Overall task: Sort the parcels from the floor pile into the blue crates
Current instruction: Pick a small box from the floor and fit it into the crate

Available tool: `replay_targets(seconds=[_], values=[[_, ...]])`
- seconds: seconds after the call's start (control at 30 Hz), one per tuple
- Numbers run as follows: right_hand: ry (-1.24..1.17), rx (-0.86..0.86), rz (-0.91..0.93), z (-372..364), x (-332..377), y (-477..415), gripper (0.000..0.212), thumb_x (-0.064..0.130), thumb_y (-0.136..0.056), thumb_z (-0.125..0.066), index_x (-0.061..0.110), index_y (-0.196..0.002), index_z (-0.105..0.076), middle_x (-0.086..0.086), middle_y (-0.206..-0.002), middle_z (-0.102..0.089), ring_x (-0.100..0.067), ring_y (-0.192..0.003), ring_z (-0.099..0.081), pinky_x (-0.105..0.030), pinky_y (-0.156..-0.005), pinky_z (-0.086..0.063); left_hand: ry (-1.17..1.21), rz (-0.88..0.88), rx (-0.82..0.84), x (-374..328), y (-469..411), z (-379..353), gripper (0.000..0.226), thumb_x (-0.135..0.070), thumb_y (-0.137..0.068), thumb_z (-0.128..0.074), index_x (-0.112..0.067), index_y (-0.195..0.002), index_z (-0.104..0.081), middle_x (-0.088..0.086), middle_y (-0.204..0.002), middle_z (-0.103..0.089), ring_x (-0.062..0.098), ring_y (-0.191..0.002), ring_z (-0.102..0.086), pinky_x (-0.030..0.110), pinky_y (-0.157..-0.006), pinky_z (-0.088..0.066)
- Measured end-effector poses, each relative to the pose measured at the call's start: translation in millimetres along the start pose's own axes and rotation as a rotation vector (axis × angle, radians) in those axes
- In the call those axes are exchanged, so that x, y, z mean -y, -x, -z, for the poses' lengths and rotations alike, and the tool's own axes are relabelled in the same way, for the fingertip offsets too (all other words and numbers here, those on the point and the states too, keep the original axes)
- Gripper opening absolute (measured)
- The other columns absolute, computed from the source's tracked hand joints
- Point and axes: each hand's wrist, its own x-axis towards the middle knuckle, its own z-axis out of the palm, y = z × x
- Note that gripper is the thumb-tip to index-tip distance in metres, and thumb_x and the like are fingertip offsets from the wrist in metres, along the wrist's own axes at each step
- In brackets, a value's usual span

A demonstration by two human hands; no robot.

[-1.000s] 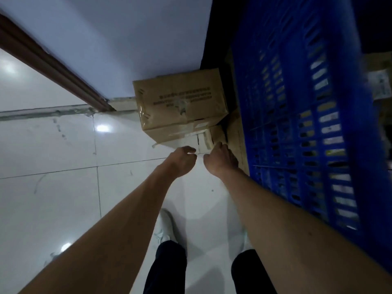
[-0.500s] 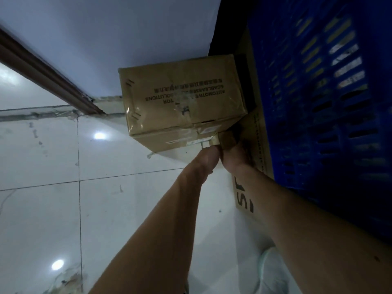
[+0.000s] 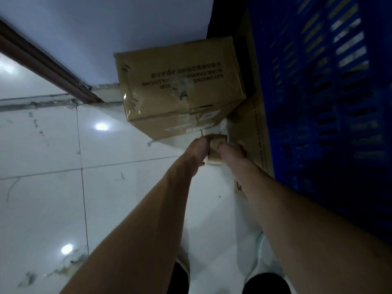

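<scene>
The small parcel, a taped brown carton, sits between both hands low over the tiled floor, just beneath the near corner of the large carton and beside the cardboard sheet that leans on the blue crate; whether it is off the tiles I cannot tell. The left hand and right hand curl round its opposite sides, pinching it. It looks light and stiff, with slick tape, so opposite faces near the corners seem the surest hold. Half a second ago both hands were tucked against the large carton's lower edge; now the parcel is drawn clear of it.
</scene>
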Motion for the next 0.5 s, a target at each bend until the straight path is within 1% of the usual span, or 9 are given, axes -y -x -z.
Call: replay_targets(seconds=[0.07,0.1,0.13,0.17,0.23,0.3,0.37,0.43,0.5], values=[[-0.046,0.014,0.023,2,3,17,0.053,0.029,-0.093,-0.055,0.007,-0.141,-0.053,-0.016,-0.135,-0.058,-0.027,-0.106,-0.055,-0.030,-0.077,-0.037,0.038,0.028,-0.048,3,9,3,0.032,-0.035,-0.103,-0.043,-0.020,-0.126,-0.060,0.008,-0.134,-0.058,0.024,-0.120,-0.052,0.036,-0.093,-0.041],[-0.054,0.021,0.037,2,5,27,0.054,0.029,-0.091,-0.055,0.008,-0.141,-0.052,-0.016,-0.134,-0.058,-0.029,-0.109,-0.057,-0.030,-0.076,-0.037,0.036,0.033,-0.070,4,15,4,0.038,-0.036,-0.102,-0.046,-0.017,-0.133,-0.058,0.009,-0.135,-0.058,0.024,-0.117,-0.052,0.036,-0.091,-0.041],[-0.054,0.027,0.049,4,7,38,0.054,0.029,-0.090,-0.054,0.008,-0.140,-0.052,-0.016,-0.132,-0.059,-0.030,-0.110,-0.058,-0.030,-0.074,-0.038,0.035,0.032,-0.098,5,22,5,0.041,-0.037,-0.101,-0.048,-0.014,-0.133,-0.058,0.010,-0.132,-0.060,0.024,-0.113,-0.053,0.035,-0.089,-0.042],[-0.052,0.033,0.059,6,8,49,0.052,0.030,-0.089,-0.054,0.008,-0.137,-0.053,-0.016,-0.127,-0.060,-0.030,-0.106,-0.059,-0.030,-0.071,-0.038,0.037,0.047,-0.114,7,29,6,0.040,-0.037,-0.099,-0.051,-0.012,-0.129,-0.060,0.011,-0.126,-0.062,0.025,-0.109,-0.055,0.036,-0.088,-0.044],[-0.014,0.053,0.079,13,13,80,0.041,0.031,-0.092,-0.055,0.009,-0.127,-0.054,-0.011,-0.109,-0.061,-0.025,-0.090,-0.058,-0.030,-0.066,-0.038,0.045,0.067,-0.140,4,53,9,0.038,-0.035,-0.096,-0.055,-0.006,-0.118,-0.065,0.015,-0.118,-0.067,0.028,-0.103,-0.059,0.035,-0.083,-0.046],[0.005,0.081,0.117,21,16,120,0.034,0.034,-0.095,-0.055,0.013,-0.122,-0.053,-0.003,-0.094,-0.057,-0.017,-0.079,-0.054,-0.031,-0.069,-0.042,0.040,0.070,-0.191,-1,82,14,0.037,-0.034,-0.095,-0.055,-0.003,-0.111,-0.066,0.018,-0.114,-0.069,0.029,-0.093,-0.061,0.034,-0.077,-0.047],[0.067,0.107,0.177,29,14,162,0.037,0.039,-0.095,-0.054,0.018,-0.125,-0.053,-0.002,-0.101,-0.061,-0.019,-0.087,-0.058,-0.032,-0.070,-0.043,0.009,0.075,-0.233,-12,122,19,0.035,-0.035,-0.091,-0.056,-0.004,-0.101,-0.067,0.018,-0.108,-0.071,0.031,-0.091,-0.066,0.036,-0.080,-0.054],[0.109,0.126,0.240,40,13,206,0.035,0.040,-0.093,-0.053,0.024,-0.124,-0.052,0.000,-0.108,-0.063,-0.020,-0.095,-0.058,-0.033,-0.070,-0.041,-0.021,0.106,-0.261,-22,159,23,0.042,-0.042,-0.077,-0.057,-0.006,-0.093,-0.069,0.018,-0.101,-0.074,0.034,-0.091,-0.072,0.041,-0.086,-0.058],[0.111,0.141,0.265,56,14,249,0.029,0.041,-0.094,-0.053,0.026,-0.118,-0.053,0.002,-0.105,-0.064,-0.019,-0.093,-0.060,-0.033,-0.068,-0.039,-0.045,0.121,-0.280,-29,195,27,0.049,-0.047,-0.065,-0.057,-0.007,-0.090,-0.071,0.016,-0.095,-0.075,0.034,-0.086,-0.073,0.045,-0.087,-0.061]])
